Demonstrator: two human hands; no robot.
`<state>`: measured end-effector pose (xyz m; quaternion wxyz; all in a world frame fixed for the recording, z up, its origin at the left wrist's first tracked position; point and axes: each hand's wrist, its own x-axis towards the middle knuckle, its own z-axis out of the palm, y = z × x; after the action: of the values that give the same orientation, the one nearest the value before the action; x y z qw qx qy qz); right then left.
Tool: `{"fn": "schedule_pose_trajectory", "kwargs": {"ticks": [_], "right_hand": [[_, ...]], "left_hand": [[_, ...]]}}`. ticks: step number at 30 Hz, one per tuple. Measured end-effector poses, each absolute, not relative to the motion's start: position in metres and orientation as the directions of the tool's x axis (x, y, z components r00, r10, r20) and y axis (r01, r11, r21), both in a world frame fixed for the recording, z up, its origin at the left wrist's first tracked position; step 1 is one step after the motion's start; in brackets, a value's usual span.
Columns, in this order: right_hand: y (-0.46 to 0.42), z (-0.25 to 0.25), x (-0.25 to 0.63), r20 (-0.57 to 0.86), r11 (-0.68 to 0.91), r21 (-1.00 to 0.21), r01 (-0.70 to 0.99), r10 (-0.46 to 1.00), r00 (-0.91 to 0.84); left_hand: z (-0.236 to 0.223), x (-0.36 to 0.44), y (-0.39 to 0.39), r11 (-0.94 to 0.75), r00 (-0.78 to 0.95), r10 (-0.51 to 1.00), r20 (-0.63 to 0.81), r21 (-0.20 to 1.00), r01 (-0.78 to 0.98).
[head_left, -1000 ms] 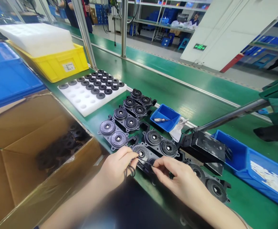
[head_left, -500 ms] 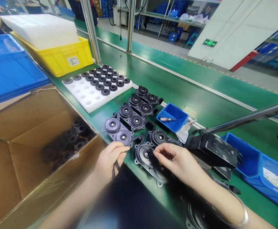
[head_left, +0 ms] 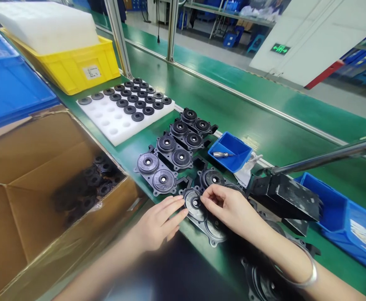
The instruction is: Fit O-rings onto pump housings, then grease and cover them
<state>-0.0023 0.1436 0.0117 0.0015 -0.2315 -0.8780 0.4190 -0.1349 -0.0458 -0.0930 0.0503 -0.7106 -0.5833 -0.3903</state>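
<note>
A black two-disc housing point(head_left: 198, 211) lies on the green bench in front of me. My right hand point(head_left: 228, 207) bends over its upper disc, thumb and index finger pinched near the centre; whatever is between them is too small to make out. From the left, my left hand point(head_left: 162, 221) reaches to the housing's edge with fingers stretched out, the tips at its rim. Its palm faces away, so anything tucked there is hidden. Just behind, another housing point(head_left: 212, 177) is partly covered by my right hand. To the left stand several similar housings point(head_left: 164, 179) in a row.
A white foam tray point(head_left: 113, 131) holds several black discs. An open cardboard box point(head_left: 10, 217) with dark parts stands left, near a yellow bin point(head_left: 103, 67). At right are a small blue tray point(head_left: 233, 165) with a screwdriver point(head_left: 222, 154), a black block point(head_left: 291, 196) and a blue bin point(head_left: 330, 209).
My left hand has moved right to the housing's edge and its fingers have straightened; the dark strands seen in it before no longer show. My right hand stays pinched over the disc.
</note>
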Motion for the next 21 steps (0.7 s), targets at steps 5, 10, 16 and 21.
{"fn": "schedule_pose_trajectory", "kwargs": {"ticks": [5,10,16,21], "right_hand": [[0.144,0.010,-0.004,-0.185,0.539,-0.743,0.397,0.404,-0.896],[0.147,0.007,-0.002,-0.199,0.529,-0.745,0.406,0.404,-0.893],[0.149,0.006,0.001,-0.212,0.507,-0.757,0.411,0.405,-0.889],[0.148,0.007,0.002,-0.210,0.515,-0.751,0.413,0.406,-0.889]], "left_hand": [[-0.098,-0.139,-0.047,-0.337,0.042,0.788,0.614,0.373,0.864],[-0.102,-0.140,-0.048,-0.326,0.054,0.813,0.580,0.375,0.868],[-0.106,-0.138,-0.051,-0.351,-0.031,0.769,0.639,0.462,0.814],[-0.091,-0.125,-0.050,-0.104,-0.429,0.692,0.580,0.669,0.736]]}}
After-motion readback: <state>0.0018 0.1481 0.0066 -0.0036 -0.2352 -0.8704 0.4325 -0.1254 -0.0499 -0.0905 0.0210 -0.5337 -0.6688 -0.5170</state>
